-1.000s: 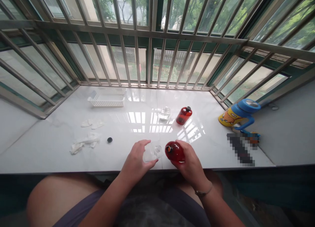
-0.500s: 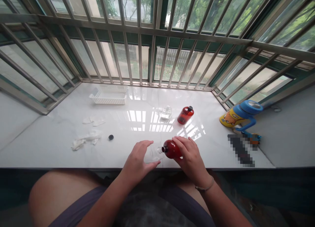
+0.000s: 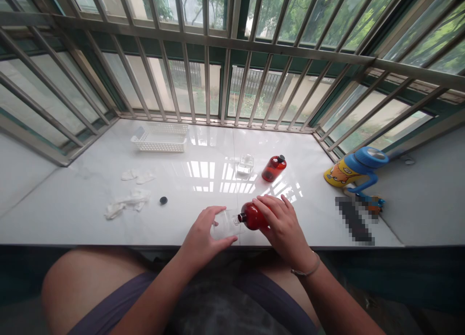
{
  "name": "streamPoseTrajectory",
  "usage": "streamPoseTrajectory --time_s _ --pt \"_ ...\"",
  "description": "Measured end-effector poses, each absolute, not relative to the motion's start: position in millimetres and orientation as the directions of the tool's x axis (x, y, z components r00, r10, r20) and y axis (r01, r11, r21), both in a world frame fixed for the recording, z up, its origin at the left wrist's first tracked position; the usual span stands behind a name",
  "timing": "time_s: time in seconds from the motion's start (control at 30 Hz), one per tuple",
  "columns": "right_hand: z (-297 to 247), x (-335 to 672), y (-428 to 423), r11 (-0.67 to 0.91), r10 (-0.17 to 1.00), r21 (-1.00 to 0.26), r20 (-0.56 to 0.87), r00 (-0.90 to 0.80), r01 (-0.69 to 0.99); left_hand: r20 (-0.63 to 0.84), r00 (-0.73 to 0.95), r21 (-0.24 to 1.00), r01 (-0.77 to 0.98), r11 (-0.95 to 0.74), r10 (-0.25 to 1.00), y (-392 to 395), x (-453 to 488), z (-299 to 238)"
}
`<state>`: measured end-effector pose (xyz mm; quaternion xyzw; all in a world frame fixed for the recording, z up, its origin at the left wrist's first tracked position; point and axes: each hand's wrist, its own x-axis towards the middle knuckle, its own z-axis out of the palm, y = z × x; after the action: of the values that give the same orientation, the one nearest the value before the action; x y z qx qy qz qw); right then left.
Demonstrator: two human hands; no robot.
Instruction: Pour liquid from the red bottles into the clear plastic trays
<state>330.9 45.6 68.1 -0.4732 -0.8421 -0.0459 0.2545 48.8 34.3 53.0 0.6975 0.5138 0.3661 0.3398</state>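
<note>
My right hand [image 3: 278,223] is wrapped round a red translucent bottle [image 3: 252,215], tilted almost flat with its uncapped neck facing left. The bottle's mouth is at the edge of a clear see-through container [image 3: 225,223]; whether they touch I cannot tell. My left hand [image 3: 205,231] curves round the clear container, thumb on the near side and fingers on the far side. A small black cap [image 3: 163,200] lies on the white counter to the left. Behind the hands stand a small clear glass jar [image 3: 245,165] and a second red bottle [image 3: 274,168] with a black cap.
Crumpled white tissues [image 3: 127,204] lie on the left of the white counter [image 3: 181,184]. A white plastic basket [image 3: 160,138] sits near the barred window. At the right are a blue and yellow flask [image 3: 354,167] and a blurred dark object [image 3: 354,218].
The red bottle's neck has shifted slightly and the fingers of my right hand have risen a little. The clear container shows more plainly in my left hand. The view has moved slightly.
</note>
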Motion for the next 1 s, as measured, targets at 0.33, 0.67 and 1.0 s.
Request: streamPoseTrajectory --time_s 0.33,0.67,1.0 --pt "83 331 51 0.569 0.76 -0.114 0.451 -0.468 0.814 -0.023 0.224 0.933 0.354 -0.059 0.974 35 48 45" --pt "88 329 52 0.577 0.745 -0.094 0.468 -0.475 0.812 -0.069 0.222 0.954 0.298 -0.001 0.973 35 49 45" --pt "89 330 52 0.566 0.747 -0.054 0.456 -0.484 0.823 -0.071 0.231 0.969 0.247 0.012 0.97 36 49 42"
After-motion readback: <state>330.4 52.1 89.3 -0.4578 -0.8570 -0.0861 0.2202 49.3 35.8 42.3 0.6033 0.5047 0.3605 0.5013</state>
